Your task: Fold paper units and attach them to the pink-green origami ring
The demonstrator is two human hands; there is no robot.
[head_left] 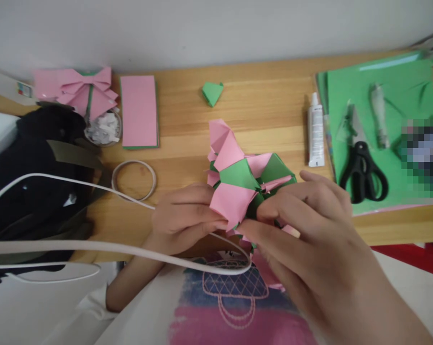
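Between my hands, above the table's front edge, is a pink and green folded-paper model point(238, 175) made of several joined pieces. My left hand point(187, 215) pinches a pink flap at its lower left, thumb and fingers pressed together. From the right, my right hand point(306, 225) grips the lower part with thumb and index finger close together near the green centre. My right hand hides part of the model's underside, and more pink paper shows below it. A small green folded piece point(212, 93) lies alone farther back on the table.
A glue tube point(316, 132) lies right of the model. Black-handled scissors point(363, 172) rest on green paper sheets point(345, 86). At left are a pink paper stack point(139, 111), a tape roll point(133, 163), a pink paper bow point(87, 86) and a black bag point(32, 167). A white cable point(111, 248) crosses in front.
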